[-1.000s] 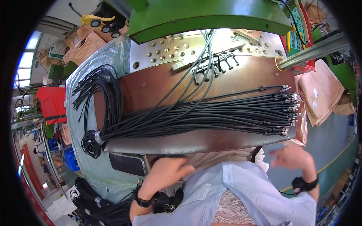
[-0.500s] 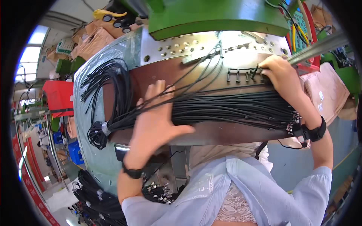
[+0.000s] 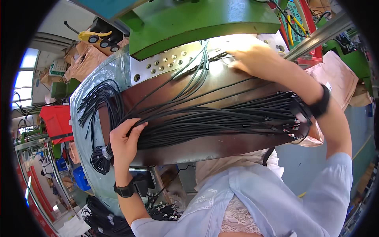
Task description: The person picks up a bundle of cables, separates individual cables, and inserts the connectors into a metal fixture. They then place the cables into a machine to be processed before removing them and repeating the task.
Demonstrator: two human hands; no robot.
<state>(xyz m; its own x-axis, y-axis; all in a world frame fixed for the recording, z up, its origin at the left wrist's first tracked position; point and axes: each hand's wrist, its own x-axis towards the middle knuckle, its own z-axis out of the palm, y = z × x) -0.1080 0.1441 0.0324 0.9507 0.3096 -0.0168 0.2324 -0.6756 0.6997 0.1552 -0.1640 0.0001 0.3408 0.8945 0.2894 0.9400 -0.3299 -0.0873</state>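
Note:
A thick bundle of black cables (image 3: 189,127) lies across the brown work board (image 3: 197,156). At its left part my left hand (image 3: 123,142) is closed, thumb and fingers pinching some black cables. My right hand (image 3: 260,57) reaches over the far side of the board to the metal plate (image 3: 158,59), beside a black moulded strip (image 3: 197,69). Several cables run up from the bundle to this strip. Glare washes out my right fingertips, so what they hold, if anything, does not show. Small metal-tipped connectors (image 3: 292,129) show at the bundle's right end.
A green machine block (image 3: 205,27) overhangs the metal plate. A metal bar (image 3: 319,35) slants in at the right, by a red-framed panel (image 3: 312,55). Looped cables (image 3: 108,96) hang over the board's left end; a red bin (image 3: 57,123) stands farther left.
My left hand went from spread over the cables to closed on some, farther left. My right hand left the black comb-like piece and moved toward the plate; that piece no longer shows. The view shifted.

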